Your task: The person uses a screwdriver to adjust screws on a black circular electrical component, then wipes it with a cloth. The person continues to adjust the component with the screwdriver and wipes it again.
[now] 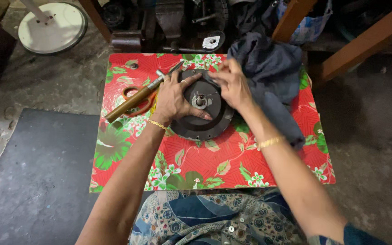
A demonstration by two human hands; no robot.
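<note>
A dark round motor housing [205,124] with a metal shaft [200,99] in its middle lies on a red flowered tablecloth [214,163]. My left hand [174,97] rests flat on the housing's left side, fingers spread around the shaft. Over the housing's upper right edge, my right hand [232,84] pinches a dark blue-grey cloth [273,77] that trails off to the right. Both wrists wear gold bracelets.
A wooden-handled tool [134,100] and orange-handled scissors [134,97] lie left of the housing. A white round fan base [53,27] stands on the concrete floor at the far left. Wooden legs [364,43] and dark machine parts [173,22] crowd the back.
</note>
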